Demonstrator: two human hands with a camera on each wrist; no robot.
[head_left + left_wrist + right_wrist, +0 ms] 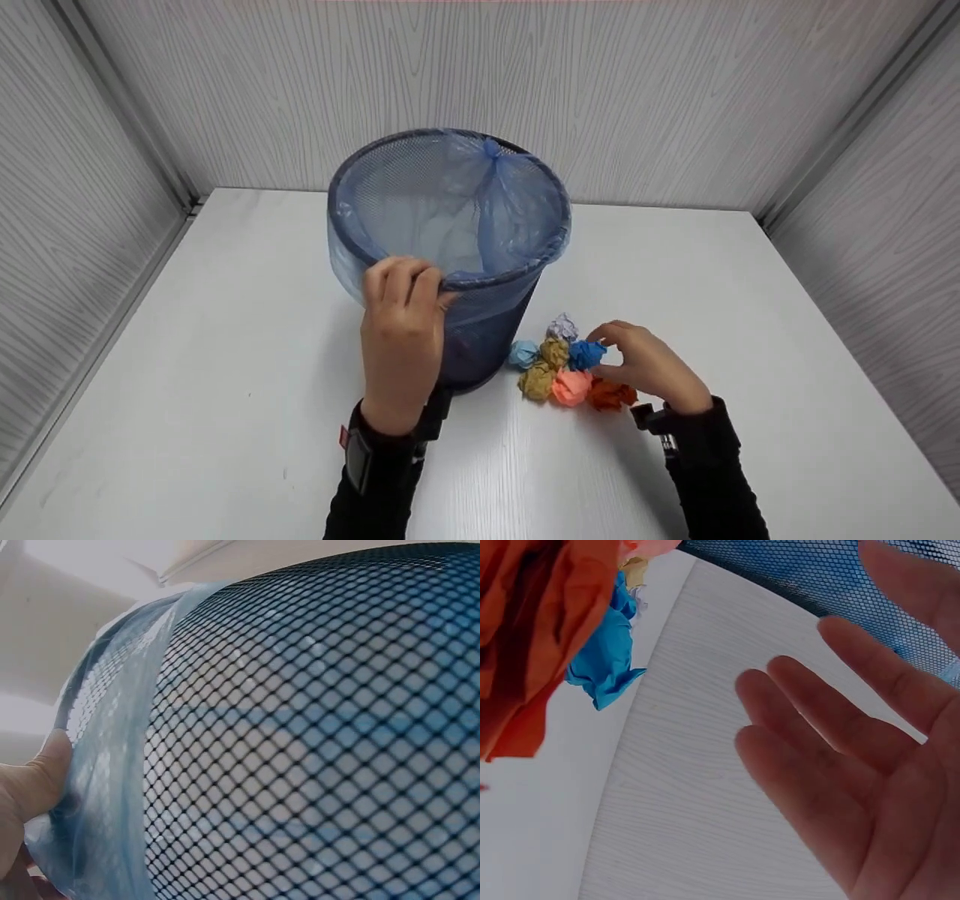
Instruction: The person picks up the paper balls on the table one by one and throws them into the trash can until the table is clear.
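A dark mesh wastebasket stands on the table, lined with a thin blue plastic bag folded over its rim and knotted at the far side. My left hand grips the near rim, fingers over the edge; in the left wrist view its thumb presses the bag's outer fold. Right of the basket lies a cluster of crumpled paper balls. My right hand is beside the blue paper ball, thumb and fingers spread around its right side. The right wrist view shows that hand's fingers apart, nothing between them.
Around the blue ball lie an orange-red ball, a pink ball, olive balls, a light blue ball and a pale lilac ball. Grey wood-grain panels enclose the white table at back and sides.
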